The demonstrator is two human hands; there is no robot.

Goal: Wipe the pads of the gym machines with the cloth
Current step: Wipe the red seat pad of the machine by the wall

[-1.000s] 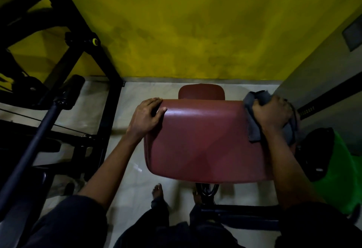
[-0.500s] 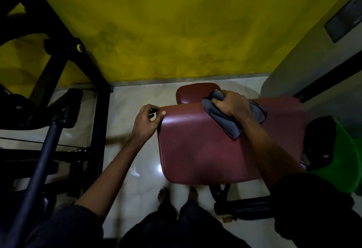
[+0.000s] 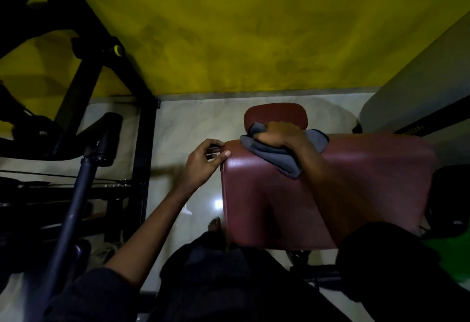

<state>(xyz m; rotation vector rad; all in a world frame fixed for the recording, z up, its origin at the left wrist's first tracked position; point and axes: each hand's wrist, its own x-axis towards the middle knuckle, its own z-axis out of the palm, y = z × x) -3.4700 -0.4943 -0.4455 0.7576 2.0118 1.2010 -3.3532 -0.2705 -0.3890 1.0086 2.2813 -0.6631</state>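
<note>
Yellow wall (image 3: 254,29), dim gym: wiping the red pad (image 3: 343,189).
My right hand (image 3: 279,134) clutches the grey cloth (image 3: 277,156) on its far-left corner; left hand (image 3: 203,161) pinches the edge. Progress unclear in this gloom; the smaller pad (image 3: 274,111) probably remains.

- Dim overall; the yellow wall (image 3: 254,29) is the brightest area, lit unevenly and blotchy.
- A small white glare spot sits on the glossy floor (image 3: 188,123) beside the red pad (image 3: 356,181), perhaps from an overhead lamp.
- The black machine frame (image 3: 142,143) and the lower corners sink into near-black shadow.
- Wide-angle distortion bends the edges, and detail is soft.
</note>
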